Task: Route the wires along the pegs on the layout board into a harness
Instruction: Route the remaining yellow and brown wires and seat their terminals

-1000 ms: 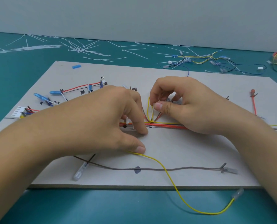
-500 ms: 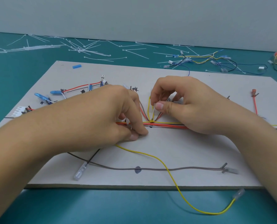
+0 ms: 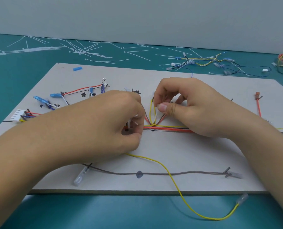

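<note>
A grey layout board (image 3: 178,151) lies on the teal table. A bundle of red, white, black and yellow wires (image 3: 167,128) runs across its middle. My left hand (image 3: 107,123) is closed over the bundle's left part, fingers curled around a white strip, maybe a cable tie. My right hand (image 3: 185,106) pinches a thin white wire between thumb and forefinger above a fan of wires (image 3: 154,118). A loose yellow wire (image 3: 175,179) trails from under my left hand off the board's front edge to a clear terminal (image 3: 242,198). A brown wire (image 3: 154,173) lies between pegs near the front.
Blue terminals (image 3: 40,100) and a white connector (image 3: 17,115) sit at the board's left. A red wire (image 3: 258,104) stands at the right. White cable ties (image 3: 81,51) and spare wires (image 3: 208,62) are scattered behind the board.
My left hand drew its fingers and thumb back up onto the bundle. The yellow wire's near end shifted left and up with it. The right hand stayed nearly still.
</note>
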